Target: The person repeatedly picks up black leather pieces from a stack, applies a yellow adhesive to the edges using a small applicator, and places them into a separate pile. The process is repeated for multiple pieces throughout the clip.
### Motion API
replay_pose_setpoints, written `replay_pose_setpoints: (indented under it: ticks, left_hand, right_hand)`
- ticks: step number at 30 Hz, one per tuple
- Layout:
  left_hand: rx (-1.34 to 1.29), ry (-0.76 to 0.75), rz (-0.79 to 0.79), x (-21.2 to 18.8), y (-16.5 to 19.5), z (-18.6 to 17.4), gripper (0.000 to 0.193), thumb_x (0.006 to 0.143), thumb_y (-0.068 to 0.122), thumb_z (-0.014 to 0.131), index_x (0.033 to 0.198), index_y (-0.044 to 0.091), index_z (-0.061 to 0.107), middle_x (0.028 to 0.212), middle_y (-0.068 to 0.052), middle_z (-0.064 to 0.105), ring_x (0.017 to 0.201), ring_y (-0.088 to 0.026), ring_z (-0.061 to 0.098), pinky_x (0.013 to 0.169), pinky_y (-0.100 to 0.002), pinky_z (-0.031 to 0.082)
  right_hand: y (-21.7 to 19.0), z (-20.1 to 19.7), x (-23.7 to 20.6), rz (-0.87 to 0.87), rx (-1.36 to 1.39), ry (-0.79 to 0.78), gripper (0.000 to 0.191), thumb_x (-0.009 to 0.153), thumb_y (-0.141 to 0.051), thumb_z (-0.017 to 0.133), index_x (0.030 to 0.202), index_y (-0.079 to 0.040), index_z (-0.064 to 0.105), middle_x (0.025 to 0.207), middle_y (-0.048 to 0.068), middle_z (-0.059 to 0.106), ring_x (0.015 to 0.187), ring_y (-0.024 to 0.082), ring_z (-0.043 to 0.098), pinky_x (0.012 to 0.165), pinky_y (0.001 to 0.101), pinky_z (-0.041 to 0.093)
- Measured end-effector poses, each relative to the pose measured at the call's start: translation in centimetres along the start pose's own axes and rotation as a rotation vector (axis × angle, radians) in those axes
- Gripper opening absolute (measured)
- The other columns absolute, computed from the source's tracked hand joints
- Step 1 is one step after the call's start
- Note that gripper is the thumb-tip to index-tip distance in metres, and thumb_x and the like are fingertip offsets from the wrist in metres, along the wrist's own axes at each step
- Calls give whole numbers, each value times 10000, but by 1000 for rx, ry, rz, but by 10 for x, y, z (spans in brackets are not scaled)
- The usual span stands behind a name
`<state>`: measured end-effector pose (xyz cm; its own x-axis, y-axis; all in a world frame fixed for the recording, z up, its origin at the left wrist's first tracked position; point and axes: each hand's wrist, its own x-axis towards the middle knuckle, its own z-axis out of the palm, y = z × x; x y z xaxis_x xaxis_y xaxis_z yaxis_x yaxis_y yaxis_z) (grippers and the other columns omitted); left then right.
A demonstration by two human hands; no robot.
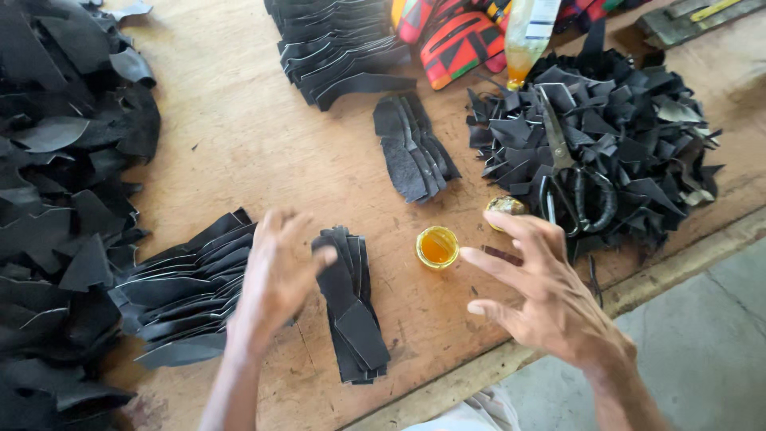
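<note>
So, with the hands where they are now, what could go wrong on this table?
1. The small yellow cup of amber liquid stands open between the left hand and the right hand; a sweep of either could tip it onto the small stack of black strips.
2. The scissors lie on the heap of black scraps beyond the right hand; reaching in blind might catch the blades.
</note>
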<state>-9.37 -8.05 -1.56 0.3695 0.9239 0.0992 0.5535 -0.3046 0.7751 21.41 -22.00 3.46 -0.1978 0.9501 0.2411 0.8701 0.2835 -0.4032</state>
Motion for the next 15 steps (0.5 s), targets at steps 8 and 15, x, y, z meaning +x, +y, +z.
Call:
replay_pose_setpoints:
  ticks: [8,15]
  left_hand:
    - [156,200,-56,-27,0,24,630,634,110,893,1191,15,615,1232,-173,589,1139,-357,523,985,-464,448]
    - [-167,222,-87,-36,9,31,492,825,-7,769,1216,77,482,946,-34,676,844,-162,673,762,-306,538]
  right_hand:
    - [-17,1,55,56,-135,-365,580,685,-344,856,1190,-87,733,1556,107,301,1410,366,256,1140,473,266]
    - [-15,26,82,109,-302,-695,494,763,-372,817,1140,-71,711,1608,84,232,1423,314,230,1227,427,240]
